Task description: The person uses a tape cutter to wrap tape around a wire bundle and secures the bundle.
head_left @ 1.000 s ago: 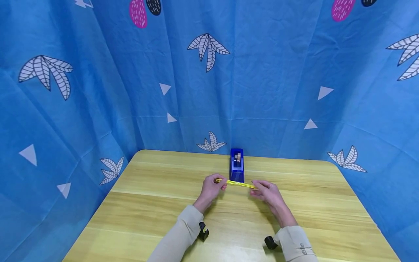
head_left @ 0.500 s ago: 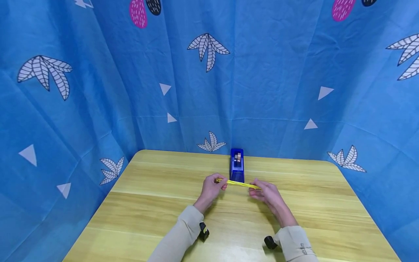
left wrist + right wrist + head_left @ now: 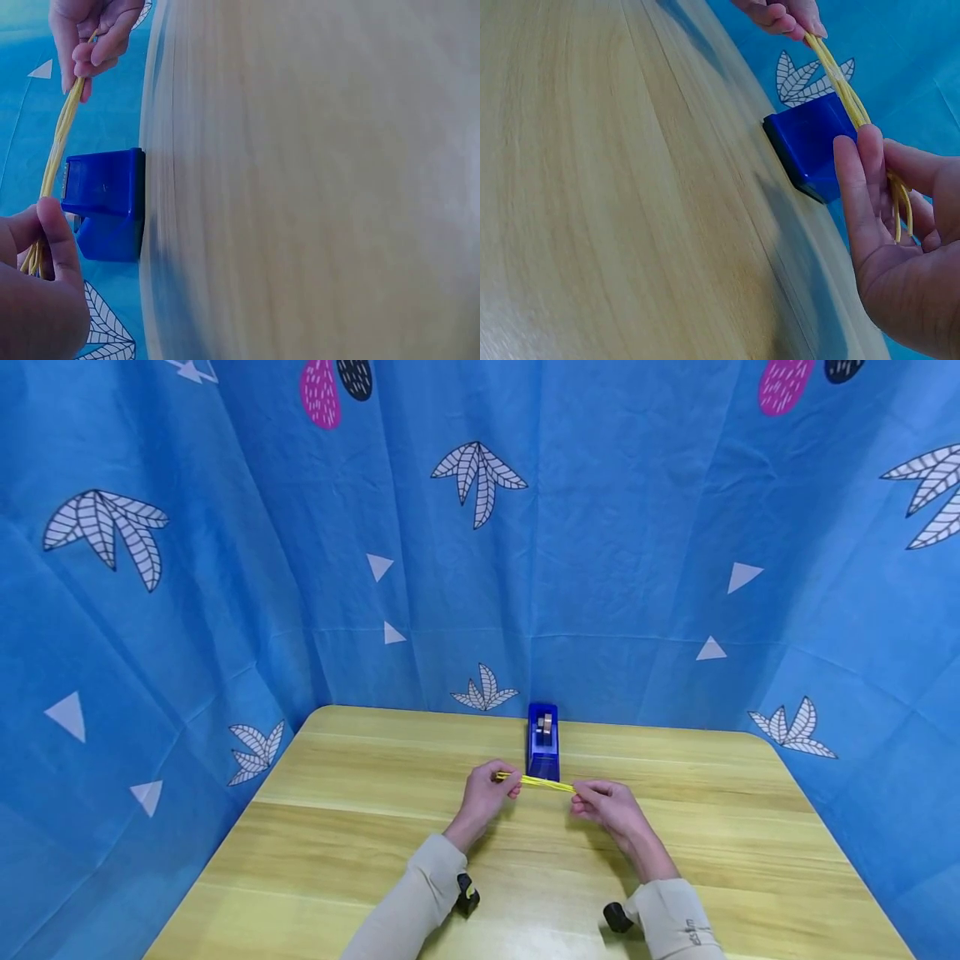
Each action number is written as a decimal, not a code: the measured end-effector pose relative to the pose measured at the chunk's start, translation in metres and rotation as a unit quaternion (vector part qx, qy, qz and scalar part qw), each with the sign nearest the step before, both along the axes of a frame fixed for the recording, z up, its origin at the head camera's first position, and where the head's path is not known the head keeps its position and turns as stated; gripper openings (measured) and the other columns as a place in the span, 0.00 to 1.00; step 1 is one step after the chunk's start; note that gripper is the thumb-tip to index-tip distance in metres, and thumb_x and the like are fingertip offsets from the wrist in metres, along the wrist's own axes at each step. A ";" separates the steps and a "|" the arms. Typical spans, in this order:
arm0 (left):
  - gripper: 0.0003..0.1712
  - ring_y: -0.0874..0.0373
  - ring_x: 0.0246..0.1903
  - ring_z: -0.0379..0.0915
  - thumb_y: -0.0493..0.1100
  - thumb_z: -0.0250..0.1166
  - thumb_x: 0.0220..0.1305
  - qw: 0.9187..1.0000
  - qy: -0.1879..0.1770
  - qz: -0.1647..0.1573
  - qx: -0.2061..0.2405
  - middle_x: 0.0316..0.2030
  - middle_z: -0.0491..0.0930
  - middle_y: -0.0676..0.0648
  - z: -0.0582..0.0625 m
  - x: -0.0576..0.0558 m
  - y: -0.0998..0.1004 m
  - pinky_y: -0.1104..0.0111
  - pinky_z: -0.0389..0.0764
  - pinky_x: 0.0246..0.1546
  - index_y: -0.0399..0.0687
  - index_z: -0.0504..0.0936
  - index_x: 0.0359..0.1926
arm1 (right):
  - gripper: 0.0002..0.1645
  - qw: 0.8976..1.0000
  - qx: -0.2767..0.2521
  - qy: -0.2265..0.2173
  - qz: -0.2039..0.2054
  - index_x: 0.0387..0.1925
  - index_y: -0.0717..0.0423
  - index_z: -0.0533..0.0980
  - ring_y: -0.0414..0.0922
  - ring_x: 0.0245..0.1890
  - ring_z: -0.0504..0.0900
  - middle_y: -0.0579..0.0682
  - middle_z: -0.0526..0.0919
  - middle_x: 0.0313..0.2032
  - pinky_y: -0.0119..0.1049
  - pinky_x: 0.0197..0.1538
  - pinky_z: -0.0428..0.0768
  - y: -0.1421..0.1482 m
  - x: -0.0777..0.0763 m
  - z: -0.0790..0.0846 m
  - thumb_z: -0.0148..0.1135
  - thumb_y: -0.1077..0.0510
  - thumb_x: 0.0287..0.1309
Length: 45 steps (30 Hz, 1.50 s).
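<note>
Between both hands stretches a thin bundle of yellow strands, held nearly level in front of a blue tape dispenser. My left hand pinches the bundle's left end between thumb and fingers. At the other end, my right hand pinches it between thumb and fingertips. In the right wrist view, loose strand ends poke out past the right fingers. A whitish, clear-looking band wraps the middle of the bundle. More cut ends show beneath the left thumb in the left wrist view.
The dispenser stands near the back edge of the wooden table, with a roll on its hub. Behind and at both sides hangs a blue patterned curtain. Black wrist cameras sit at both sleeve cuffs.
The right thumb and fingers have shifted on the bundle, and its right end, which showed over the fingers half a second ago, is now hidden in the grip. The left hand stays nearly still.
</note>
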<state>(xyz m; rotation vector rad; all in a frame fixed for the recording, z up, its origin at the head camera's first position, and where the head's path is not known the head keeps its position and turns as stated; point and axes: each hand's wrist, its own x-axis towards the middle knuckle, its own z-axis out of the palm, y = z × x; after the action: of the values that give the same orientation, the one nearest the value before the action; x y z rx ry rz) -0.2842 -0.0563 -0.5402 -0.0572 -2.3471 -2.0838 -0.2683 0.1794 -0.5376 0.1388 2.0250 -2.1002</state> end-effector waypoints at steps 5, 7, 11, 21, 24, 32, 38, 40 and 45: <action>0.09 0.58 0.30 0.83 0.41 0.68 0.71 1.000 -0.011 0.001 0.000 0.33 0.87 0.44 -0.002 0.000 0.002 0.68 0.88 0.37 0.39 0.86 0.46 | 0.18 1.000 -0.016 0.016 -0.010 0.55 0.73 0.79 0.41 0.34 0.89 0.56 0.88 0.37 0.36 0.48 0.89 0.002 0.001 0.000 0.63 0.63 0.71; 0.11 0.59 0.30 0.83 0.42 0.68 0.72 1.000 -0.016 0.002 0.003 0.34 0.87 0.43 -0.002 -0.001 0.003 0.68 0.88 0.38 0.38 0.85 0.47 | 0.18 1.000 -0.016 0.019 -0.018 0.55 0.72 0.80 0.42 0.34 0.89 0.57 0.89 0.38 0.37 0.49 0.89 0.002 0.001 0.001 0.65 0.63 0.70; 0.13 0.61 0.29 0.81 0.43 0.66 0.73 1.000 -0.027 0.000 0.008 0.34 0.87 0.42 -0.003 -0.002 0.003 0.67 0.88 0.38 0.36 0.84 0.48 | 0.18 0.999 -0.005 0.023 -0.024 0.56 0.71 0.80 0.42 0.35 0.89 0.57 0.89 0.40 0.36 0.49 0.89 0.003 0.001 0.002 0.66 0.63 0.69; 0.10 0.60 0.31 0.81 0.40 0.65 0.73 0.999 -0.034 -0.013 0.031 0.35 0.86 0.41 -0.006 -0.005 0.000 0.68 0.87 0.40 0.36 0.85 0.46 | 0.19 0.999 0.007 0.033 -0.022 0.56 0.71 0.80 0.40 0.36 0.89 0.57 0.89 0.42 0.33 0.48 0.88 0.004 0.001 0.001 0.66 0.64 0.69; 0.09 0.60 0.31 0.81 0.40 0.66 0.72 0.999 -0.035 -0.012 0.039 0.37 0.87 0.39 -0.007 -0.007 0.000 0.68 0.87 0.40 0.37 0.85 0.45 | 0.21 0.999 0.009 0.030 -0.023 0.59 0.71 0.78 0.41 0.38 0.89 0.58 0.87 0.46 0.33 0.50 0.88 0.003 0.000 0.000 0.65 0.62 0.70; 0.08 0.60 0.31 0.81 0.39 0.66 0.72 0.998 -0.034 -0.005 0.043 0.35 0.87 0.43 -0.006 -0.008 -0.001 0.67 0.88 0.40 0.37 0.85 0.44 | 0.34 0.999 0.018 0.019 -0.018 0.71 0.66 0.68 0.49 0.50 0.87 0.61 0.78 0.63 0.38 0.57 0.86 0.004 -0.001 -0.003 0.59 0.49 0.76; 0.07 0.60 0.30 0.81 0.38 0.66 0.72 0.999 -0.029 -0.001 0.045 0.34 0.87 0.43 -0.005 -0.007 -0.003 0.68 0.87 0.39 0.37 0.86 0.43 | 0.37 1.000 0.024 0.006 -0.013 0.73 0.66 0.64 0.47 0.47 0.87 0.68 0.73 0.67 0.38 0.57 0.86 0.006 -0.001 -0.002 0.54 0.44 0.78; 0.07 0.60 0.30 0.81 0.38 0.66 0.72 0.999 -0.029 -0.002 0.046 0.34 0.87 0.44 -0.004 -0.007 -0.003 0.68 0.87 0.39 0.37 0.86 0.43 | 0.36 1.000 0.018 0.002 -0.012 0.72 0.67 0.65 0.46 0.45 0.87 0.69 0.74 0.65 0.38 0.56 0.87 0.006 -0.001 -0.001 0.54 0.45 0.78; 0.07 0.61 0.30 0.81 0.38 0.66 0.72 0.998 -0.033 -0.004 0.051 0.33 0.86 0.46 -0.004 -0.007 -0.003 0.68 0.87 0.39 0.37 0.86 0.43 | 0.34 1.000 0.006 0.000 0.000 0.70 0.72 0.64 0.46 0.41 0.87 0.67 0.81 0.55 0.37 0.52 0.88 0.005 -0.002 -0.001 0.53 0.48 0.79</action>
<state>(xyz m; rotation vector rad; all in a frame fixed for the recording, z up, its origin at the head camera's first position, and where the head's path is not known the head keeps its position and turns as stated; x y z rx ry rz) -0.2911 -0.0597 -0.5442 0.0013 -2.2741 -2.2405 -0.2706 0.1843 -0.5384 0.1407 2.0385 -2.0892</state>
